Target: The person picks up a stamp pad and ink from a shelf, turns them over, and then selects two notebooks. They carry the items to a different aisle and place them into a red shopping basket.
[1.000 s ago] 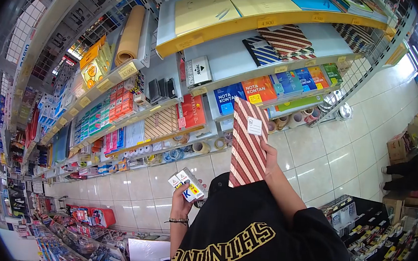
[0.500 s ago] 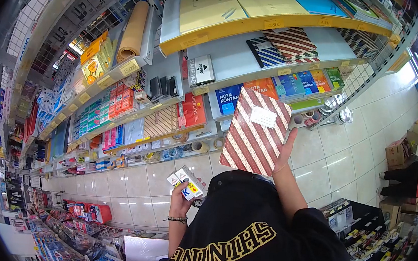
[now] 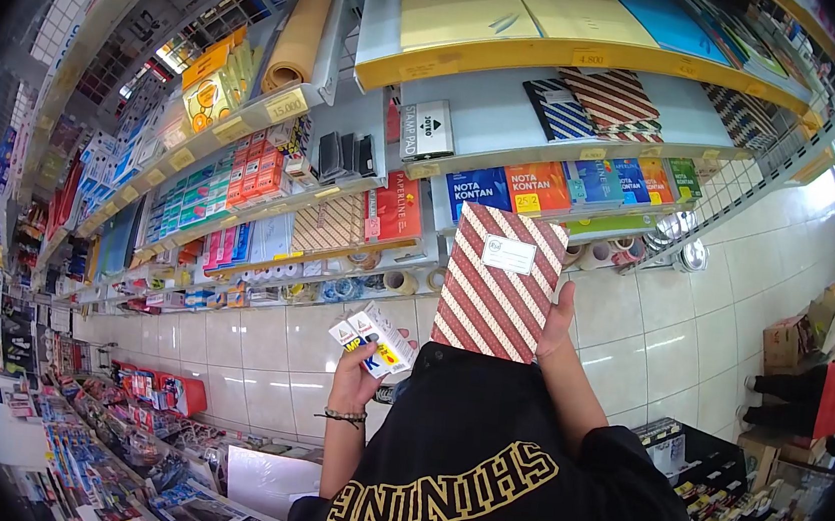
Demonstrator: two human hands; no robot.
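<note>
R hand (image 3: 558,319) grips the striped notebook (image 3: 496,283) by its right edge. Thumb on the cover side, fingers hidden behind, so we can't tell how they wrap. The edge grip looks chosen to keep the cover and its white label (image 3: 510,254) unobstructed and facing us. Notebook sits just left of the R hand, in front of our chest. Long axis is near upright with a slight lean, label end pointing away from us toward the shelf (image 3: 548,158) beyond the hands.

L hand (image 3: 358,380) is closed around the lower end of a small box (image 3: 374,342), printed face toward us — long axis diagonal, free end up-left. Box and notebook are near each other, not touching. More striped books (image 3: 609,98) lie flat on the shelf above the R hand.
</note>
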